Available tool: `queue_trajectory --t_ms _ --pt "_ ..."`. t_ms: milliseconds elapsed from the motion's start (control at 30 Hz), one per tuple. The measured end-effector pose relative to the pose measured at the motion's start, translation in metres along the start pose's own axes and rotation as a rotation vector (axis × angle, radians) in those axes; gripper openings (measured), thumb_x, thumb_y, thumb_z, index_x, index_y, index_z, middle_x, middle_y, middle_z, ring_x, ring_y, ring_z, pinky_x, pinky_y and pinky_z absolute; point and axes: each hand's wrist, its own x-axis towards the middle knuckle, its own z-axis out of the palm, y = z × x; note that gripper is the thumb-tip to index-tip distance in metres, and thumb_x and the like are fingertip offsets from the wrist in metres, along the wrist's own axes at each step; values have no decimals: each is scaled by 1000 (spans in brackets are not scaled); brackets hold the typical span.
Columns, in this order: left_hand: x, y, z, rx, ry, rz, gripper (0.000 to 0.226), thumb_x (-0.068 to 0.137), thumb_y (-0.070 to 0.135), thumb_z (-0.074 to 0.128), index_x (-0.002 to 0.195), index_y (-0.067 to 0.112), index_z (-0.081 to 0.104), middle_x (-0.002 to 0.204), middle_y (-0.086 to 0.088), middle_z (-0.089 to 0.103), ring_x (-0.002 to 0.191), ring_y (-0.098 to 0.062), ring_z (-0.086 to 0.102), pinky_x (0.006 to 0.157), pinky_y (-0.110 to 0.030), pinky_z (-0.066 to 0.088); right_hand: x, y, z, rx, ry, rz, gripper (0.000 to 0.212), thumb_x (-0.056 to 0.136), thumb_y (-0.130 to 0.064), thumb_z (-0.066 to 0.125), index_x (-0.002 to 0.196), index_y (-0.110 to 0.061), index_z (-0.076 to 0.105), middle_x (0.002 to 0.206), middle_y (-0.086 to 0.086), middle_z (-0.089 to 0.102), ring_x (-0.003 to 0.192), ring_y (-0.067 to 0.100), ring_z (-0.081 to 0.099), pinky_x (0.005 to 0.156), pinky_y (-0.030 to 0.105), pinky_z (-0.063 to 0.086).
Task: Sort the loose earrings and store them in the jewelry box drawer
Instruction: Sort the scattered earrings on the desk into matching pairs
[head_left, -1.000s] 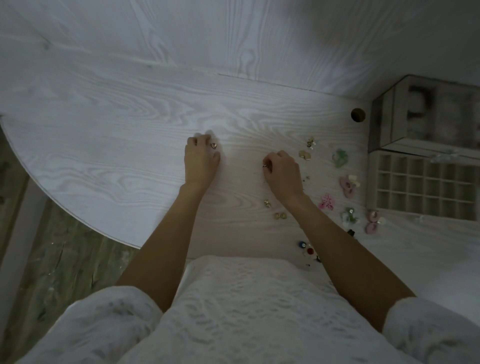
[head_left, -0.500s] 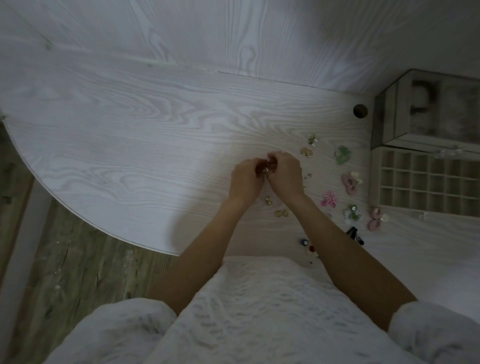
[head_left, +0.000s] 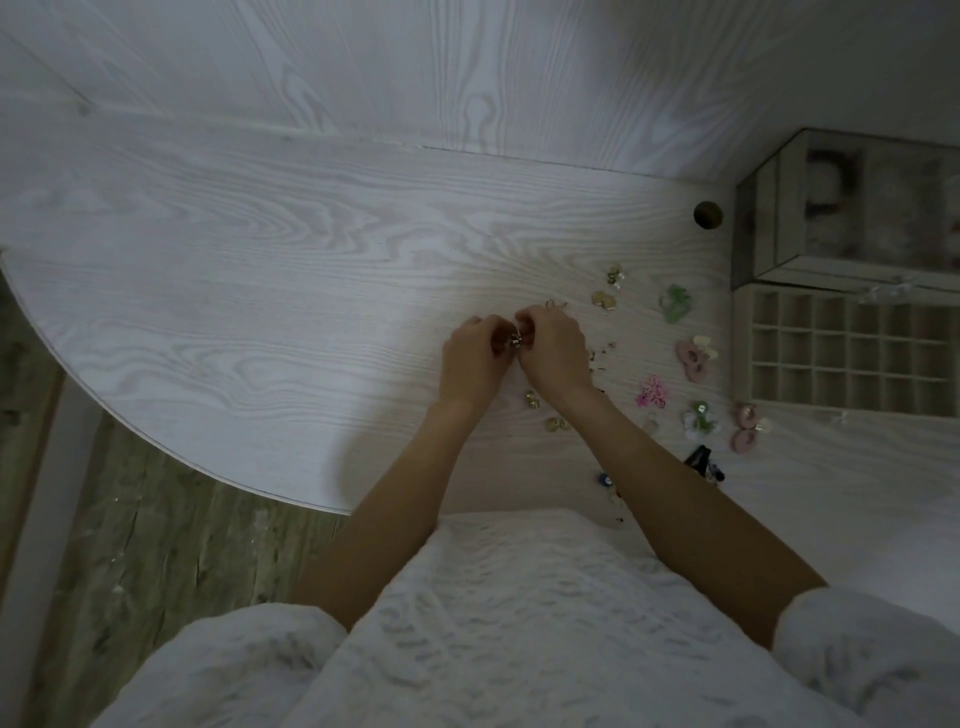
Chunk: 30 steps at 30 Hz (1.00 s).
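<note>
My left hand (head_left: 470, 358) and my right hand (head_left: 553, 351) meet over the white table, fingertips pinched together on a small gold earring (head_left: 516, 340). Loose earrings lie to the right: a gold pair (head_left: 602, 300), a green one (head_left: 677, 303), a pink pair (head_left: 693, 357), a bright pink one (head_left: 652, 393), a white-green one (head_left: 700, 421), and small gold ones (head_left: 556, 424) near my right wrist. The open jewelry box drawer (head_left: 852, 347), divided into several small compartments, sits at the right in front of the jewelry box (head_left: 852, 208).
The white wood-grain table (head_left: 260, 270) has a curved front edge at the left, with wooden floor (head_left: 156, 545) below it. A round cable hole (head_left: 707, 214) is left of the box. Dark and blue earrings (head_left: 701, 462) lie near the table's front edge.
My left hand moved right from the table's middle, carrying a small earring, and joined my right hand. Both hands now pinch together at one spot.
</note>
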Motion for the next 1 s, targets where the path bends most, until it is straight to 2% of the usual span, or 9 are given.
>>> queue_trajectory --t_ms 67,200,367,500,567,667,767,900,1000 --pt "-1 -1 0 -16 7 0 14 80 14 67 93 14 70 90 -7 69 80 -19 65 78 -34 53 -1 0 -1 39 16 -10 31 81 5 53 110 -2 60 101 14 65 94 25 60 83 36 50" --pt "-3 -2 -3 -31 3 -20 13 80 15 67 93 14 69 90 -5 70 80 -15 65 79 -33 54 -2 1 -2 69 18 -19 35 79 9 53 111 -3 59 96 12 67 90 23 62 81 36 52" --pt "-10 4 -26 52 -102 -55 21 89 21 58 106 11 66 102 -7 71 94 -18 65 85 -26 47 -14 6 -25 73 -2 -128 26 83 0 56 107 -8 62 98 9 67 86 19 61 79 34 52" --pt "-25 21 -44 174 -37 52 22 92 33 52 101 19 67 97 0 72 86 -16 66 77 -28 48 -46 24 -60 -37 -98 -321 21 88 -11 56 107 -13 62 98 4 67 83 17 61 74 33 51" --pt "-37 36 -42 153 19 168 20 92 33 52 101 22 66 92 5 71 79 -10 65 72 -26 49 -68 43 -74 -67 -71 -343 20 89 -12 55 107 -15 63 98 3 67 85 18 61 72 33 50" --pt "-51 62 -20 91 6 334 21 92 32 51 104 22 66 90 5 71 78 -8 64 69 -27 53 -100 78 -94 -42 67 -294 17 90 -13 56 104 -14 65 98 4 68 87 21 61 73 35 50" --pt "-61 88 20 40 -49 429 19 90 26 55 105 21 65 87 5 71 79 -9 64 69 -28 54 -123 117 -114 19 235 -154 15 90 -14 56 101 -13 66 95 4 69 86 21 62 75 33 49" --pt "-63 119 81 29 -174 407 24 87 24 60 110 20 62 95 4 69 87 -12 62 79 -31 52 -144 165 -141 89 369 23 14 89 -13 58 100 -10 67 94 5 69 85 19 61 75 28 46" --pt "-61 137 110 110 -252 401 31 88 26 58 118 21 58 109 1 64 100 -19 57 87 -34 47 -146 191 -152 83 382 102 14 89 -14 59 101 -10 66 95 7 68 86 21 61 77 30 45"
